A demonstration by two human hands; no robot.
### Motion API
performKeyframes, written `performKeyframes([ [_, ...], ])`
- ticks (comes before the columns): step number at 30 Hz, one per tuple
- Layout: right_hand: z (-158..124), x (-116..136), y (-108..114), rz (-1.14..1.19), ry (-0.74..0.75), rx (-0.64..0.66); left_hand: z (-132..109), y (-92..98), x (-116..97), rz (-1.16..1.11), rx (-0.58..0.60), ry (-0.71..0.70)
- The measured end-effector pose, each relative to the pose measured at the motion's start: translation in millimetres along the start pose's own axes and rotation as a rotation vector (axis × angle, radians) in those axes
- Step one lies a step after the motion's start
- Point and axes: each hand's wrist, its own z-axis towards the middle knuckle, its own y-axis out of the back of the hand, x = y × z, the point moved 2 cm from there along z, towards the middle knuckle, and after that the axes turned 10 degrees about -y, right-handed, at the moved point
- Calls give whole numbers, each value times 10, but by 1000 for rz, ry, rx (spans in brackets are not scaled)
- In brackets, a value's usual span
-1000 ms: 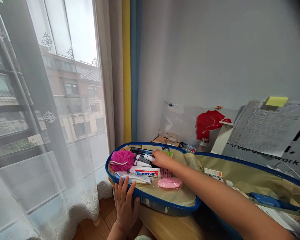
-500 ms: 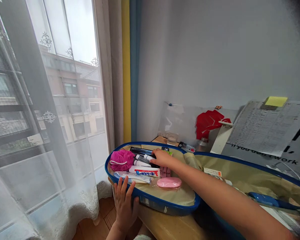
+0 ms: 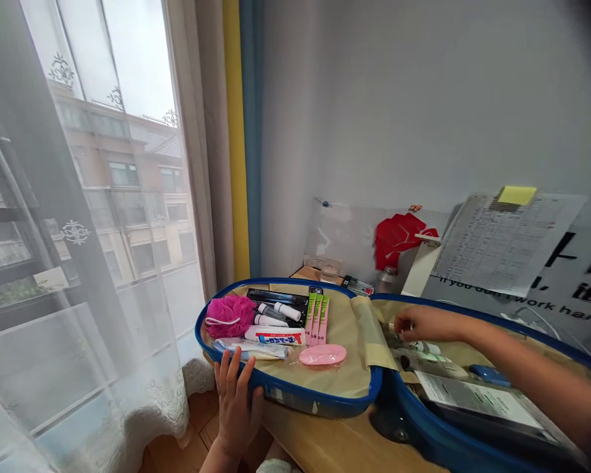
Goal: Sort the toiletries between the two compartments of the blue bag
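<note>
A blue-rimmed suitcase (image 3: 320, 408) with beige lining lies open in two halves. My left hand (image 3: 237, 394) rests with spread fingers on the front rim of its left half. That half holds a magenta bath puff (image 3: 229, 316), a toothpaste tube (image 3: 276, 336), white-capped tubes (image 3: 286, 311), pink-and-green slim boxes (image 3: 317, 320), a pink oval case (image 3: 323, 355) and a flat plastic packet (image 3: 256, 349). My right hand (image 3: 410, 324) reaches into the right half, fingers curled, close to a small white tube (image 3: 425, 347). Whatever its fingers grip is hidden.
The suitcase stands on a wooden table (image 3: 335, 439). Behind it are a glass jar (image 3: 329, 270), a clear bottle (image 3: 387, 280) and a clipped paper sheet (image 3: 492, 243). A blue object (image 3: 490, 375) and a white flat pack (image 3: 477, 397) lie in the right half. Sheer curtains (image 3: 128, 315) hang left.
My right hand has moved right, from the white-capped tubes in the left half to the right half. The slim boxes are now uncovered. My left hand stays on the rim; the view has shifted slightly.
</note>
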Motion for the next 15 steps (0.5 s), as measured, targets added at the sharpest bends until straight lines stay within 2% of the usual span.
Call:
performKeyframes([
  [2, -89, -250, -229, 12, -50, 31, 8, 6, -3, -8, -1, -2],
  [5, -176, -470, -451, 50, -90, 36, 29, 17, -12, -16, -2, -15],
  [10, -218, -551, -518, 56, -82, 29, 66, 35, -25, -23, -7, -22],
  [15, -184, -546, -549, -43, -85, 46, 79, 42, -23, -18, -10, -38],
])
